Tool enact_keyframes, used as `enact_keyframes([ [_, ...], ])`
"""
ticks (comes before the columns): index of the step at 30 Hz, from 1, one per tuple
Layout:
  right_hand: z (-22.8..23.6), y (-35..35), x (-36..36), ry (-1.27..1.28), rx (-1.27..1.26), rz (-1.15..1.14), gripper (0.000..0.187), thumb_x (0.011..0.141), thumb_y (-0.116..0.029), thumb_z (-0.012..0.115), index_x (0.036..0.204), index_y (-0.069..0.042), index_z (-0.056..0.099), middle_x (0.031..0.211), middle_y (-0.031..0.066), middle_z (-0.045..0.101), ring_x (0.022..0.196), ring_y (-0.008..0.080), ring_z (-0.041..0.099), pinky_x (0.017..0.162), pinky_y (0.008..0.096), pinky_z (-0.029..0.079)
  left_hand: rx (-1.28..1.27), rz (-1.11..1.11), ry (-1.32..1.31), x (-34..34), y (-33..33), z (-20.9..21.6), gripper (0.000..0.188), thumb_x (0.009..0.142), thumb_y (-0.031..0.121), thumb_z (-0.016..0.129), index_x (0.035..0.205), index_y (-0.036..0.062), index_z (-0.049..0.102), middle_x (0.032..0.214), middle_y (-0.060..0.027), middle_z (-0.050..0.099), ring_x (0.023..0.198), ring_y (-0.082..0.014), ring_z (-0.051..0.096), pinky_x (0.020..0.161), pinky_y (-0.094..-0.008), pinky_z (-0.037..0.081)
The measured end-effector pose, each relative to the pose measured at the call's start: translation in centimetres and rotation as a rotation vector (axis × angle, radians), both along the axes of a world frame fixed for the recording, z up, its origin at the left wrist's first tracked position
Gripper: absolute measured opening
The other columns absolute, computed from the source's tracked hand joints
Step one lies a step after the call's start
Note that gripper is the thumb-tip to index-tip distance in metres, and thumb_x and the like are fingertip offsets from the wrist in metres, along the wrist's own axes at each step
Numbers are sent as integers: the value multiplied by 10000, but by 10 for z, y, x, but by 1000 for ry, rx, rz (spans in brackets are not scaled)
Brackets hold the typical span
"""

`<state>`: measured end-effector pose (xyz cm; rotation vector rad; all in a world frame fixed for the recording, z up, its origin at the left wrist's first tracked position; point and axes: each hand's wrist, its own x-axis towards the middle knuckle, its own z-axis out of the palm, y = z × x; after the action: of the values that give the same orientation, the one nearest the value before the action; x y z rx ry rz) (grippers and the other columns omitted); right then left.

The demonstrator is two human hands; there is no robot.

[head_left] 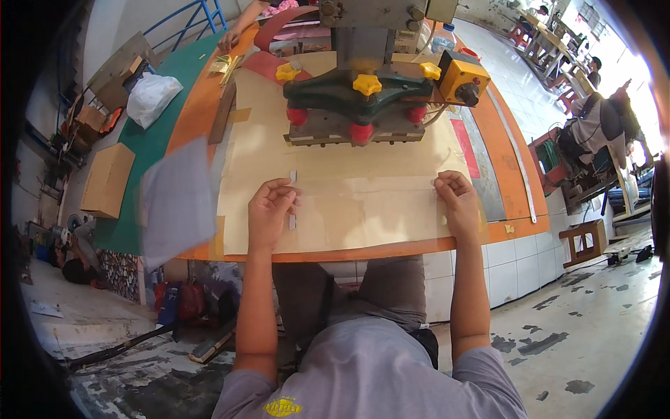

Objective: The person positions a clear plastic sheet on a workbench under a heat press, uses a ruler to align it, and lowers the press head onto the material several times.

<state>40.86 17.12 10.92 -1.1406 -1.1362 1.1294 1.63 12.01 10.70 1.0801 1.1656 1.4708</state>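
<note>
A clear plastic sheet (366, 209) spans the gap between my hands, low over the tan board (237, 199) on the table. My left hand (271, 208) pinches its left edge, beside a small pale strip (292, 222) on the board. At the sheet's far right corner, my right hand (458, 199) closes thumb and fingers on it. Glare hides parts of the sheet's outline. Just beyond my hands stands a press with a dark green head (359, 94), yellow knobs and red feet above the board.
Translucent sheets (178, 199) lie at the table's left edge. A cardboard box (108, 180) and a white plastic bag (153, 98) rest farther left. The press's yellow control box (462, 78) juts out right. Across the table is another person's hand (229, 40). A metal ruler (520, 167) lies along the right edge.
</note>
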Motion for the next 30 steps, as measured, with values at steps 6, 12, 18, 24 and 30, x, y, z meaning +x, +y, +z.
enact_keyframes([
  [6, -2, 2, 1, 14, 12, 10, 164, 970, -56, 717, 1125, -14, 684, 964, 21, 733, 825, 77, 639, 728, 238, 489, 13, -1, 1, 0, 1, -1, 266, 982, -2, 653, 1246, -30, 625, 1020, -126, 748, 824, -133, 683, 682, -247, 525],
  [12, 5, -7, -4, -53, -26, 37, 167, 975, -42, 692, 1136, -1, 706, 957, 7, 723, 835, 73, 638, 738, 235, 494, 80, -128, 81, -2, -5, 0, 287, 963, -32, 568, 1243, -20, 630, 977, -69, 700, 828, -110, 642, 690, -264, 499],
  [18, 15, -22, -9, -90, 31, 169, 133, 985, 18, 643, 1106, 26, 698, 942, 7, 694, 858, 98, 659, 789, 264, 533, 323, -138, 796, 35, -11, 56, 367, 962, 182, 665, 1283, 6, 643, 1081, -101, 712, 993, -215, 682, 915, -371, 503],
  [24, 51, -34, -24, -293, 270, 421, 117, 961, -18, 689, 1074, -3, 710, 983, 48, 686, 879, 138, 675, 810, 288, 540, 407, -372, 1052, 120, -5, 73, 290, 955, 212, 715, 1193, 46, 696, 993, -120, 757, 921, -274, 734, 881, -406, 554],
  [30, 22, 86, 139, -890, 231, -432, 324, 1014, -254, 625, 1213, -11, 706, 1134, 195, 725, 1065, 320, 681, 929, 419, 524, 17, -516, 608, 118, -18, 87, 187, 1017, 148, 645, 1126, 1, 680, 857, -99, 762, 711, -184, 736, 645, -312, 557],
])
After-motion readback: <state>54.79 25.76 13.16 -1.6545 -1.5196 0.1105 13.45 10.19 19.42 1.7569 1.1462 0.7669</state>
